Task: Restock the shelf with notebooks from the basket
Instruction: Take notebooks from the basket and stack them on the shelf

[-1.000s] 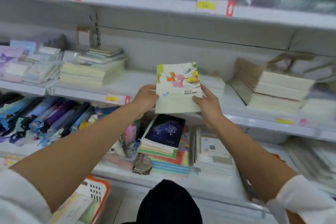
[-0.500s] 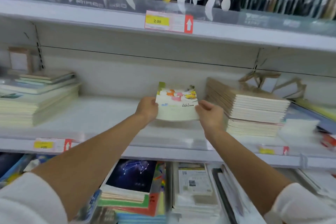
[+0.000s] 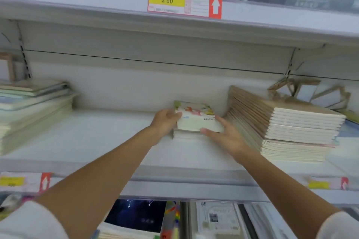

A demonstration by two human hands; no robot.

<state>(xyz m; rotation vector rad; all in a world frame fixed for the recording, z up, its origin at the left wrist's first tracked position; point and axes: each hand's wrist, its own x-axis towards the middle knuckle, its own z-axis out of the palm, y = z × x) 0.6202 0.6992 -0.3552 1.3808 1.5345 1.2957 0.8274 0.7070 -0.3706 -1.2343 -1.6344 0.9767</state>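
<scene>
A stack of pale green English notebooks (image 3: pixel 196 119) with a cartoon cover lies on the white middle shelf (image 3: pixel 108 137), near its back wall. My left hand (image 3: pixel 165 121) grips the stack's left edge, thumb on the cover. My right hand (image 3: pixel 226 135) touches the stack's right front corner with its fingers spread and fairly straight. A thinner pile of notebooks shows under the held ones. The basket is out of view.
A tall leaning stack of brown-covered notebooks (image 3: pixel 291 124) stands just right of my right hand. Another notebook stack (image 3: pixel 33 108) sits at the far left. A price tag reading 2.00 (image 3: pixel 184 2) hangs on the shelf above. More books (image 3: pixel 136 217) lie on the lower shelf.
Both hands carried the notebooks up from over the lower shelf and deeper onto the middle shelf, setting them down flat. My right hand's fingers have loosened and spread.
</scene>
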